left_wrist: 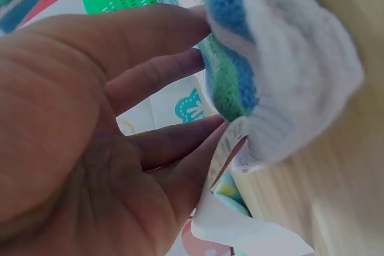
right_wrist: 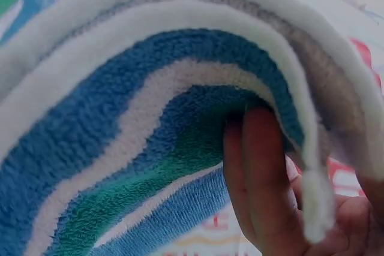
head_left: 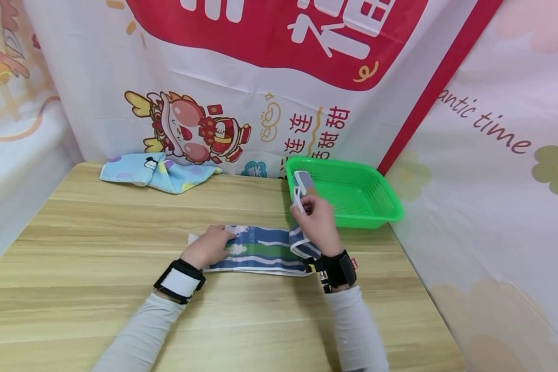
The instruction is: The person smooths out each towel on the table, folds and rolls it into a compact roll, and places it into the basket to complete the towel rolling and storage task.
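A striped terry towel [head_left: 269, 250] in blue, green and white lies as a long folded strip on the table. My left hand [head_left: 209, 247] rests on its left end. In the left wrist view the fairly straight fingers [left_wrist: 156, 76] touch the towel's edge [left_wrist: 234, 76], near a white label. My right hand [head_left: 317, 222] pinches the right end, lifted and bent upward. In the right wrist view the raised towel [right_wrist: 162, 106] arches over the fingers [right_wrist: 261, 172], its layers and white hems showing. The fingertips are partly hidden in the fold.
A green plastic basket [head_left: 386, 206] stands at the back right, just behind my right hand; the raised towel end overlaps its left side. A light blue cloth [head_left: 167, 175] with coloured spots lies crumpled at the back left. Printed curtains [head_left: 242, 67] hang behind the wooden table [head_left: 242, 330].
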The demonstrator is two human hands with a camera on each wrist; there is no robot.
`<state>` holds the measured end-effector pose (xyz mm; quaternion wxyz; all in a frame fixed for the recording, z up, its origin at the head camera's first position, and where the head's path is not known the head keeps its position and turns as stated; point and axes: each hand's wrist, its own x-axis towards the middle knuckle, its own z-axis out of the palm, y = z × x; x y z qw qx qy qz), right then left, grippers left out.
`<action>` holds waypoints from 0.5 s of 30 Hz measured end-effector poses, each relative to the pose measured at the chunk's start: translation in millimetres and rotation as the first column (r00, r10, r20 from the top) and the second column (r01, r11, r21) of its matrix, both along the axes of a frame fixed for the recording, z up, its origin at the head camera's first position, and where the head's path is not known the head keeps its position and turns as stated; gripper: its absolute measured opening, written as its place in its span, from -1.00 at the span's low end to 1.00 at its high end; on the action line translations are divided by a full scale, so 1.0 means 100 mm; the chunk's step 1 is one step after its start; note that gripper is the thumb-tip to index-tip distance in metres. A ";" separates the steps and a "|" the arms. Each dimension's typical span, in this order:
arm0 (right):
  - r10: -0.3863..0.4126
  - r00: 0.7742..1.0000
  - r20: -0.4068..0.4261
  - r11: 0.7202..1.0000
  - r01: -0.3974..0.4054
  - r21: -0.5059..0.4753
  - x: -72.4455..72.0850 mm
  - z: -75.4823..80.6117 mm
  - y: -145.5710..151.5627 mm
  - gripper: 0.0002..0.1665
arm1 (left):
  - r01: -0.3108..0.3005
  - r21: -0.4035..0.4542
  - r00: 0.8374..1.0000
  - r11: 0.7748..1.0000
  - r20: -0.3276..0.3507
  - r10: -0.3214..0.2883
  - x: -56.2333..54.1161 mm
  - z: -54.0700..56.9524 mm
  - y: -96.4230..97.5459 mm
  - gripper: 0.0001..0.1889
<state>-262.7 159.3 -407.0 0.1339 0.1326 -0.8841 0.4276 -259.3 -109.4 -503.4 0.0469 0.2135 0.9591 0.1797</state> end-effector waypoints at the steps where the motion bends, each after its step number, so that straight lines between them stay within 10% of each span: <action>1: 0.017 1.000 0.004 1.000 -0.017 0.001 0.00 -0.01 -0.06 -0.87 | 0.001 0.002 1.000 1.000 0.000 -0.001 0.00 0.00 0.01 -0.59; 8: 0.132 0.990 0.054 0.991 -0.132 0.000 -0.05 -0.12 -0.51 -0.89 | 0.088 0.115 0.996 0.989 -0.010 -0.088 -0.06 -0.02 -0.09 -0.68; 15: 0.247 0.964 0.096 0.969 -0.248 0.002 -0.08 -0.35 -0.90 -0.90 | 0.103 0.346 0.993 0.932 0.012 -0.114 -0.16 -0.02 -0.27 -0.68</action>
